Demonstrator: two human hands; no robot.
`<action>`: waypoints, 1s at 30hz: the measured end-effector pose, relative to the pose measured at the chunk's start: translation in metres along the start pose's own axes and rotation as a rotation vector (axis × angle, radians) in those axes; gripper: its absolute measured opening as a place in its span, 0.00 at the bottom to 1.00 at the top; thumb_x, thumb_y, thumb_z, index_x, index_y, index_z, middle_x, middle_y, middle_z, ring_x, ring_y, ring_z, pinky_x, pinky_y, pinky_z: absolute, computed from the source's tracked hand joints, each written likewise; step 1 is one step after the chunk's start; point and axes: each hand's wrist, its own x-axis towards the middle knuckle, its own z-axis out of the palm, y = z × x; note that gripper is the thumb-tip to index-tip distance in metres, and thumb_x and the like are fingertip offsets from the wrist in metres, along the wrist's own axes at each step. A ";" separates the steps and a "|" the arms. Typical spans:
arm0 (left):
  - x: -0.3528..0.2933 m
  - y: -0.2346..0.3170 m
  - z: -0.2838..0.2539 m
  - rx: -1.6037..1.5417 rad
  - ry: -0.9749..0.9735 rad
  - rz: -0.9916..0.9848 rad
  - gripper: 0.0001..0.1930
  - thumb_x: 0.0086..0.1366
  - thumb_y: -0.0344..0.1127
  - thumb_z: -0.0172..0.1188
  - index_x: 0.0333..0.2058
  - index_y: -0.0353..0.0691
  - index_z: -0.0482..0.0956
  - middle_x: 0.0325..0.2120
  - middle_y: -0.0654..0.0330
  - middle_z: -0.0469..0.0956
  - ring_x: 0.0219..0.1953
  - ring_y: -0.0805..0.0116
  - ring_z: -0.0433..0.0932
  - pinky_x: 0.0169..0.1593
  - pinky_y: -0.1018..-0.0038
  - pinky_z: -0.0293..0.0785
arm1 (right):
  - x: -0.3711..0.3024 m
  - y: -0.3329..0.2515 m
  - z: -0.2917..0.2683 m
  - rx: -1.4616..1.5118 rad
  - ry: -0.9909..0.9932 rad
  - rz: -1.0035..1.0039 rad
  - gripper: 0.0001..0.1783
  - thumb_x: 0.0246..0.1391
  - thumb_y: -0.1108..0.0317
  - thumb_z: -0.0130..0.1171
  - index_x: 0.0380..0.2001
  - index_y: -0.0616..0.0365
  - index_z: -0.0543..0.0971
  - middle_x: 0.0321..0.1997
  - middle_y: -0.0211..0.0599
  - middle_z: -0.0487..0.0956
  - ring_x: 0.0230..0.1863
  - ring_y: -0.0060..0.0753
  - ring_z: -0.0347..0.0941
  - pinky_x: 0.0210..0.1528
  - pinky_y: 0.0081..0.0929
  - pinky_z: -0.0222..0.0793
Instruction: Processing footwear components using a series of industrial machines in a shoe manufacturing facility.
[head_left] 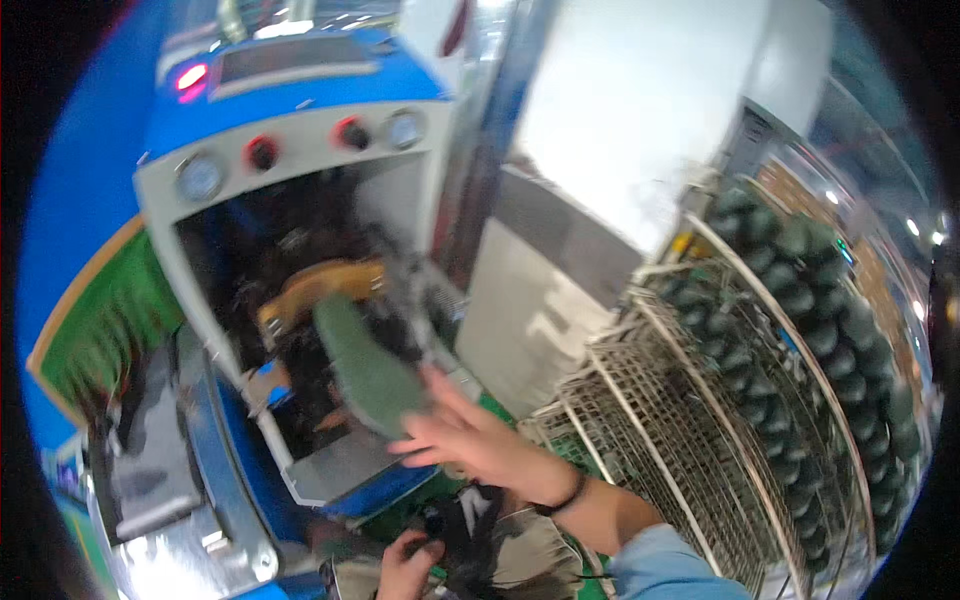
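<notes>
A green shoe last (370,370) juts out of the opening of a blue and grey machine (340,490), below a tan curved pad (320,290). My right hand (465,435) is at the near end of the last, fingers stretched and apart; blur hides whether they touch it. Low in the picture, my left hand (408,566) has its fingers curled together. Beside its fingertips is a black item with a grey stripe (475,510), its kind unclear. What the left fingers hold, if anything, cannot be made out.
At right, a wire rack (650,400) stands beside stacked dark green lasts (840,340). The machine's front carries gauges and red-ringed knobs (262,152). A metal-topped unit (190,560) is at lower left, and a pale cabinet (530,310) stands right of the machine.
</notes>
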 end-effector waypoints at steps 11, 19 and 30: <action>0.004 -0.059 -0.017 0.222 -0.101 0.052 0.11 0.64 0.32 0.66 0.42 0.34 0.80 0.34 0.62 0.80 0.34 0.74 0.74 0.39 0.76 0.72 | -0.116 -0.014 -0.077 0.261 0.152 -0.371 0.39 0.63 0.70 0.59 0.74 0.55 0.54 0.65 0.40 0.70 0.61 0.35 0.72 0.53 0.38 0.81; 0.015 -0.046 -0.045 0.428 -0.228 0.145 0.09 0.63 0.32 0.67 0.38 0.32 0.82 0.33 0.62 0.79 0.35 0.73 0.75 0.39 0.76 0.72 | -0.435 0.022 -0.136 0.473 1.347 -0.952 0.22 0.64 0.59 0.56 0.54 0.63 0.72 0.47 0.56 0.78 0.39 0.40 0.78 0.20 0.20 0.68; -0.045 0.020 -0.045 0.546 -0.071 0.184 0.16 0.63 0.35 0.67 0.44 0.30 0.79 0.33 0.62 0.79 0.34 0.72 0.73 0.40 0.75 0.70 | -0.606 0.035 -0.313 0.792 1.360 -1.057 0.20 0.64 0.58 0.54 0.44 0.68 0.73 0.24 0.27 0.70 0.17 0.19 0.59 0.16 0.17 0.54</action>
